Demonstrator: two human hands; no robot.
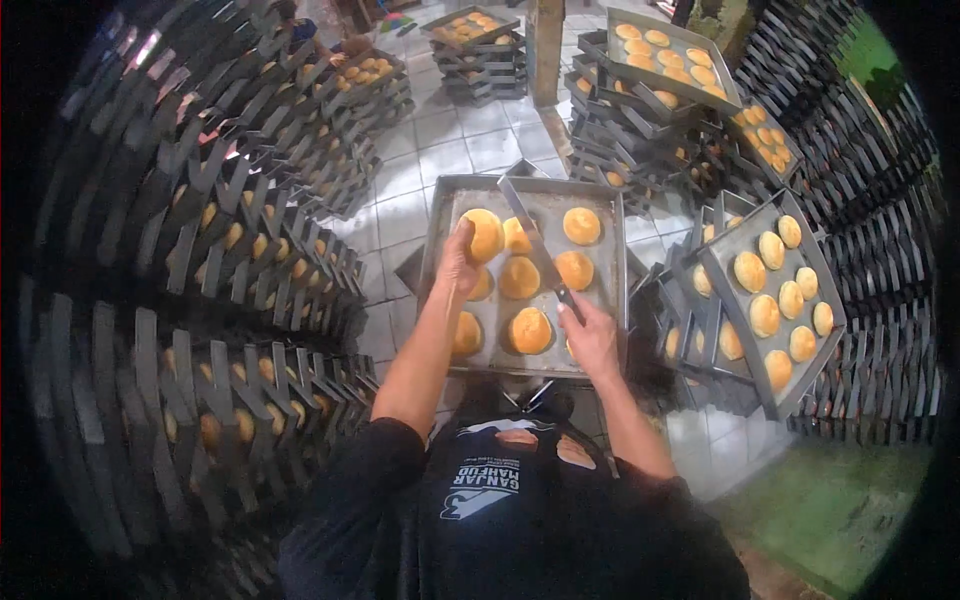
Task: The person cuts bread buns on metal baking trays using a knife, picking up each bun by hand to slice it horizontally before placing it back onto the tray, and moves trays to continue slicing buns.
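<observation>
In front of me is a metal baking tray with round golden buns on it. My left hand is closed on one bun at the tray's far left, above the others. My right hand grips the handle of a long knife. The blade points away from me and slants to the left over the tray, passing just right of the held bun. Another bun lies under and beside the blade. Near my right hand sits a further bun, and one more is mostly hidden by that hand.
Tall stacks of bun trays line the left side. At right, a tilted tray of buns tops another stack. More stacked trays stand on the tiled floor by a post. A person is at the far left.
</observation>
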